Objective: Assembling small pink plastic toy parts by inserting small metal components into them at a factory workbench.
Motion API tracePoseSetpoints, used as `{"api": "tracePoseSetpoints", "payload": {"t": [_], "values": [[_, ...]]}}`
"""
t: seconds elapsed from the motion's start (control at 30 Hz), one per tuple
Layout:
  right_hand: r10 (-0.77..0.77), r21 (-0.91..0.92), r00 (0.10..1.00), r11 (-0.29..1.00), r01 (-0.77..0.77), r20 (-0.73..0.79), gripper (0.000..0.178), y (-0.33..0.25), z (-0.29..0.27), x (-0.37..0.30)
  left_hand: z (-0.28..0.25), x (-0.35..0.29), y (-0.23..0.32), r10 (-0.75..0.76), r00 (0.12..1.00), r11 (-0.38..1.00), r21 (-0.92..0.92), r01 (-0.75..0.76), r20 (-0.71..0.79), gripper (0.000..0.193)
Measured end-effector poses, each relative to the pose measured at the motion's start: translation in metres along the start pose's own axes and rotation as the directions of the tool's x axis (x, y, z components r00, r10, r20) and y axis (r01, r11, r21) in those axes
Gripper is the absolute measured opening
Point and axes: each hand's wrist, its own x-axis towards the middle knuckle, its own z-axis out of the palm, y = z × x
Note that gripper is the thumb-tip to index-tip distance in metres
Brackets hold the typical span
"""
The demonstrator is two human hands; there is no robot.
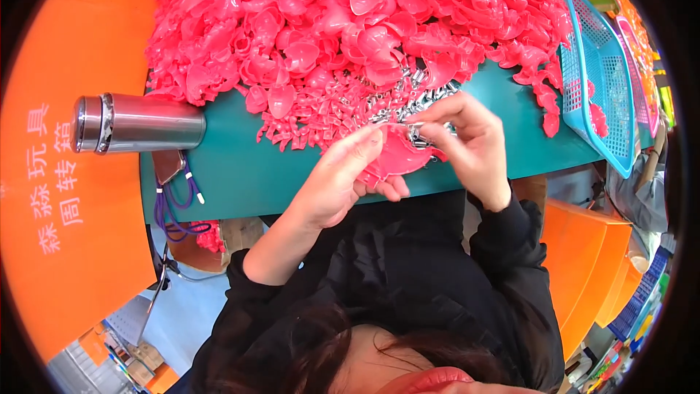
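Note:
My left hand [348, 168] is closed on a glossy pink plastic shell piece [394, 159], held over the near edge of the green table. Its thumb presses on the upper rim, with fingers curled underneath. From the right, my right hand [470, 142] pinches at the piece's upper edge, thumb and forefinger together. A small silver metal part [417, 136] shows at those fingertips; its exact shape is partly hidden. Just beyond both hands lie loose silver metal parts [394, 106] and many small pink plastic bits [310, 118].
A big heap of pink plastic shells [350, 18] covers the far table. On the left lie a steel flask [149, 123] and a purple cord [166, 208] at the green table's edge [248, 175]. A blue basket [620, 113] stands right; orange boxes [583, 263] sit below it.

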Motion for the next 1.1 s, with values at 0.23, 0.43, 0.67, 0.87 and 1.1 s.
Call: {"api": "tracePoseSetpoints", "payload": {"t": [0.23, 0.43, 0.67, 0.87, 1.1], "values": [[-0.148, -0.184, 0.98, 0.968, 0.172, 0.134, 0.011, 0.008, 0.0, -0.004, 0.006, -0.008, -0.001, -0.006, 1.0, 0.992, 0.129, 0.005, 0.011, 0.041], [-0.16, -0.341, 0.963, 0.912, 0.228, 0.215, 0.014, -0.001, -0.004, -0.005, 0.001, -0.014, -0.004, 0.013, 0.993, 0.942, 0.332, -0.053, 0.12, 0.048], [-0.311, 0.097, 0.839, 0.949, 0.3, 0.447, 0.013, 0.019, -0.008, -0.027, -0.014, -0.031, -0.023, -0.453, 0.812, 0.816, -0.195, 0.544, 0.368, 0.066], [-0.331, -0.016, 0.843, 0.928, 0.372, 0.425, 0.019, 0.031, -0.003, -0.046, -0.014, -0.037, -0.028, -0.487, 0.856, 0.853, -0.117, 0.508, 0.172, 0.065], [-0.367, -0.426, 0.902, 0.795, 0.431, 0.227, 0.034, 0.023, -0.015, -0.033, -0.022, -0.026, -0.018, -0.089, 0.988, 0.992, 0.104, 0.076, 0.126, 0.053]]}}
